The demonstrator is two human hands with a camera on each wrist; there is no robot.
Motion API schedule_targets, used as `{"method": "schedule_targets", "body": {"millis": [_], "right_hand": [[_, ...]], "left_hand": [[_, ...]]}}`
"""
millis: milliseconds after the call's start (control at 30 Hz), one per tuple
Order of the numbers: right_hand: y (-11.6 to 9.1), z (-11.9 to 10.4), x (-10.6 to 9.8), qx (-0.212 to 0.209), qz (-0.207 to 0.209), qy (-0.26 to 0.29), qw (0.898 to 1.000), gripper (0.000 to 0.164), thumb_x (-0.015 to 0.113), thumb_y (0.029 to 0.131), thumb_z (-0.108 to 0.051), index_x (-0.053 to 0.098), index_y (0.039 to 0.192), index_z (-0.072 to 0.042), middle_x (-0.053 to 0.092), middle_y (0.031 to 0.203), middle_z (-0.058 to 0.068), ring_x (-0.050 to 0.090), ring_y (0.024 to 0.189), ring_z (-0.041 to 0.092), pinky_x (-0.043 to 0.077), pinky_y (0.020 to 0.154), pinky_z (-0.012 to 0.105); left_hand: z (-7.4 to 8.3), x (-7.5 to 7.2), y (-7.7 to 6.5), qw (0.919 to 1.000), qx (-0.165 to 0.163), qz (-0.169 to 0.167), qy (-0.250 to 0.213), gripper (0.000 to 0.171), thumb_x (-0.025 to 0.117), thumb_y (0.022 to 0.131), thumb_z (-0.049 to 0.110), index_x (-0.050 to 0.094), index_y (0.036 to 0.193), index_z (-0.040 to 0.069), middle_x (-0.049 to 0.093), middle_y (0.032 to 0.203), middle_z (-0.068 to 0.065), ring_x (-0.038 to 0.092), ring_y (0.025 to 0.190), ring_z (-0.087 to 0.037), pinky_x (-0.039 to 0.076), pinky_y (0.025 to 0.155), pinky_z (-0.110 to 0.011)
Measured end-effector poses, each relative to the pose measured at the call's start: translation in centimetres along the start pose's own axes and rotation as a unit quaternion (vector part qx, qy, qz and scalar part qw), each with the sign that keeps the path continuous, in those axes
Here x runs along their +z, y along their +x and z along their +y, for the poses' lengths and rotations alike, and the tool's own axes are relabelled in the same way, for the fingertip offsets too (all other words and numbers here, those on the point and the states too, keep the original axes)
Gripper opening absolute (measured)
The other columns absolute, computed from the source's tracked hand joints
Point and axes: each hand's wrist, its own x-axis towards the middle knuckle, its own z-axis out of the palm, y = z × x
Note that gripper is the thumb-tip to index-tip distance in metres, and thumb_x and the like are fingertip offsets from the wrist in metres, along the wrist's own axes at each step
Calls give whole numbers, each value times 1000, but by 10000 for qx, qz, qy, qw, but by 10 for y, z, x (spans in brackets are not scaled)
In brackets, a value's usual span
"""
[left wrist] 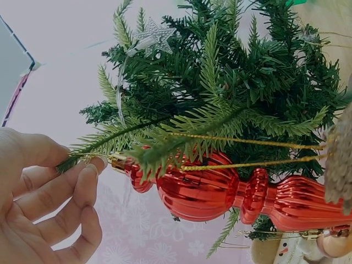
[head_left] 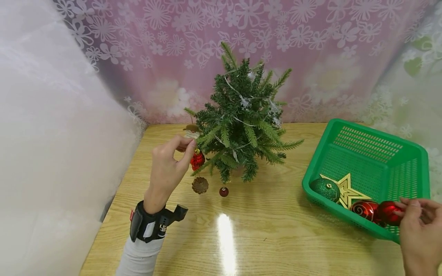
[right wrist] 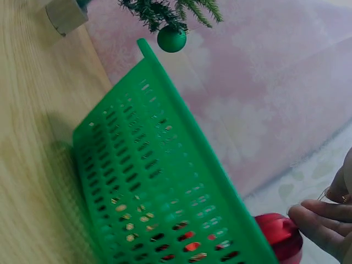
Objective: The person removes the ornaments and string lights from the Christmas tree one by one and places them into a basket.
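At the left side of the small green Christmas tree (head_left: 246,115), my left hand (head_left: 169,163) pinches a branch tip (left wrist: 69,163) together with the gold hanging loop of a shiny red ornament (left wrist: 198,190). The long, ribbed ornament hangs at the branch, partly hidden by needles. My right hand (head_left: 421,226) is at the near right corner of the green basket (head_left: 374,142), its fingers on a red bauble (head_left: 390,213). In the right wrist view that bauble (right wrist: 281,236) shows above the basket rim; a thin thread and a gold bit show by the fingers.
A green glitter ball (head_left: 325,189), a gold star (head_left: 348,191) and a swirled red bauble (head_left: 365,210) lie in the basket. A brown pine-cone-like ornament (head_left: 200,185), a small dark red ball (head_left: 223,191) and a snowman ornament (head_left: 192,130) are around the tree's left side.
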Motion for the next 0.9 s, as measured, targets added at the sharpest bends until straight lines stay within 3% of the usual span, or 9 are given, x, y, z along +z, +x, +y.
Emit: {"method": "schedule_targets", "body": {"millis": [100, 233, 467, 500, 633, 733, 900], "right_hand": [[-4, 4, 5, -303, 54, -388, 9988, 18, 46, 101, -14, 55, 107, -28, 52, 90, -32, 51, 74, -20, 41, 69, 2], [-10, 1, 11, -811, 114, -463, 9956, 16, 51, 99, -14, 62, 107, -22, 50, 85, -39, 52, 75, -22, 38, 70, 1], [-14, -2, 15, -1385, -104, -623, 9883, 19, 54, 97, -11, 61, 104, -28, 48, 81, -47, 47, 72, -24, 34, 65, 2], [-14, -2, 15, -1404, -129, -688, 9876, 20, 55, 96, -10, 61, 101, -28, 48, 81, -47, 46, 70, -25, 32, 64, 1], [-15, 2, 15, -1381, -272, -924, 9857, 9, 60, 93, -7, 69, 93, -8, 44, 74, -48, 41, 63, -27, 29, 55, 1], [-15, 4, 15, -1290, -511, -1263, 9822, 15, 61, 91, -7, 68, 97, 5, 38, 71, -48, 36, 60, -29, 28, 51, 3], [-17, 6, 15, -1073, -1054, -1563, 9762, 15, 60, 90, -8, 69, 96, 3, 37, 67, -48, 37, 58, -28, 33, 48, 6]], "left_hand": [[0, 0, 0, 10000, -22, -5, 6, 4, 69, 85, -3, 69, 88, 1, 71, 78, -11, 67, 66, -23, 54, 63, -36], [1, 0, -1, 10000, -59, -7, 14, 3, 69, 87, 1, 70, 89, 0, 71, 77, -11, 66, 66, -23, 54, 63, -38], [0, 0, -1, 9999, -95, 3, 31, 2, 69, 88, 1, 70, 89, 0, 71, 77, -11, 67, 66, -23, 54, 63, -37], [0, 0, -1, 10000, -88, 6, 27, 3, 68, 87, 0, 70, 89, 1, 71, 77, -11, 67, 66, -23, 54, 63, -36], [0, 1, -1, 10000, -51, 23, 3, 8, 69, 84, -5, 70, 88, 2, 71, 78, -11, 67, 66, -23, 54, 63, -37], [-1, 1, -2, 10000, -47, 17, 8, 7, 69, 84, -4, 69, 88, 2, 72, 79, -11, 67, 66, -23, 54, 64, -36], [-2, 2, -3, 10000, -58, -10, -16, 4, 69, 88, 4, 70, 89, 0, 72, 80, -11, 67, 67, -22, 54, 64, -35]]}}
